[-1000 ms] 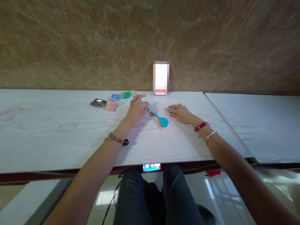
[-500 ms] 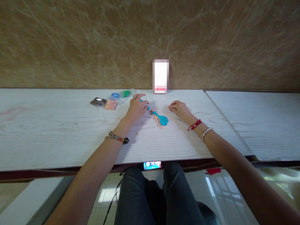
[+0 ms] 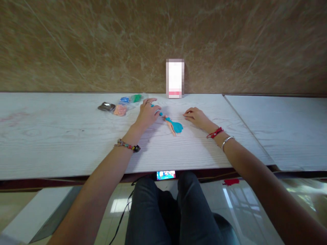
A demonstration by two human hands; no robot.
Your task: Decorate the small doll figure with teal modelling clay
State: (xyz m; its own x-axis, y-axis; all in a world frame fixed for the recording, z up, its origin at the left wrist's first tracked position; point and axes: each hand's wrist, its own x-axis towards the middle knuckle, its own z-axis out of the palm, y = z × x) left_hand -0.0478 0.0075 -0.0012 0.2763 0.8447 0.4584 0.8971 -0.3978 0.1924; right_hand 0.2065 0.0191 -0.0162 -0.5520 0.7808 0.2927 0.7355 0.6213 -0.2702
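Observation:
On the white table lies a flat figure of turquoise and peach clay [image 3: 176, 127], with a flared turquoise part and a thin peach strip along its left side. My left hand [image 3: 148, 112] is beside it at the upper left, thumb and fingers apart. A small turquoise clay ball [image 3: 160, 114] sits at its thumb, and another turquoise bit [image 3: 152, 105] shows between the fingers; whether they touch it, I cannot tell. To the figure's right, my right hand [image 3: 195, 116] rests low over the table with fingertips pinched together. Anything inside that pinch is hidden.
Left of my left hand lie clear packets of blue clay [image 3: 125, 99], green clay [image 3: 137, 98] and peach clay [image 3: 120, 110], plus a dark packet [image 3: 106, 106]. A blurred white upright rectangle [image 3: 175, 78] stands against the marble wall. A lit phone screen [image 3: 166, 175] is at the table's front edge.
The whole view has shifted slightly, so the table appears a little higher. Both hands keep nearly the same places and poses beside the clay figure.

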